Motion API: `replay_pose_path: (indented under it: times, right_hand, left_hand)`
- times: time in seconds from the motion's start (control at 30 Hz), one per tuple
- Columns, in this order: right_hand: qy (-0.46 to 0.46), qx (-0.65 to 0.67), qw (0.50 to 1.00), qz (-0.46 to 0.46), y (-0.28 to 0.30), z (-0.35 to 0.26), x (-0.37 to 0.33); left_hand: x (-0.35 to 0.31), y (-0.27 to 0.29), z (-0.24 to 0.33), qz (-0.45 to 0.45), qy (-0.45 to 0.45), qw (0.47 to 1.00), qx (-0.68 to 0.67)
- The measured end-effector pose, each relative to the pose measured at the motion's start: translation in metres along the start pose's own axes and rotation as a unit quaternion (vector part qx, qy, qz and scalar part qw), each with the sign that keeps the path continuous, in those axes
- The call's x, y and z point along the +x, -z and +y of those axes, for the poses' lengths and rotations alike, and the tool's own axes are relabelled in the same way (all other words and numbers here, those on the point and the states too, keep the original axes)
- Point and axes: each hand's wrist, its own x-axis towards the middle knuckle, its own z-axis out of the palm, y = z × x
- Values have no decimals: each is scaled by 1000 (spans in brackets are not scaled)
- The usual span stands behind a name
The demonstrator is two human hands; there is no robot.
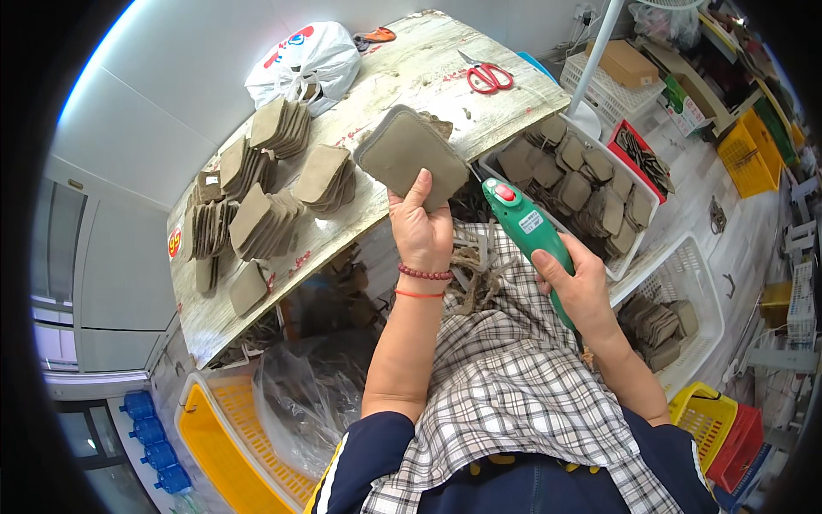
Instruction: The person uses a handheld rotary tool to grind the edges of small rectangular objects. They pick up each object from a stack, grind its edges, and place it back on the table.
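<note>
My left hand (pixel 424 230) grips a square olive-brown pad (pixel 402 152) with rounded corners and a stitched-looking edge, thumb on its face and fingers beneath. The pad is held up above the table's near edge. To its right, my right hand (pixel 584 287) is wrapped round a green handheld power tool (pixel 529 224) with a red button on its far end. Its working end cannot be made out. Tool and pad are apart. Fabric scraps (pixel 473 272) lie on the checked apron (pixel 505 351) over my lap.
Stacks of similar pads (pixel 261 224) stand on the worn table (pixel 402 77), with red-handled scissors (pixel 490 78) and a white plastic bag (pixel 321 64). White crates of pads (pixel 591 176) are at right. A yellow basket (pixel 218 450) and clear plastic bag (pixel 300 403) sit lower left.
</note>
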Motion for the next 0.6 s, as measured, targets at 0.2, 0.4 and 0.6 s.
replay_pose_path:
  times: [0.2,0.4,0.6]
  right_hand:
    - [6,-38,999,-6,0,-4,-2]
    - [22,-11,1000,5,0,-7,1]
    - [34,-29,999,7,5,-13,4]
  left_hand:
    - [-2,1,-4,2,21,1000,-4]
    - [-13,-2,-8,-12,43,999,31]
    - [-28,-3,-10,-35,96,994,43]
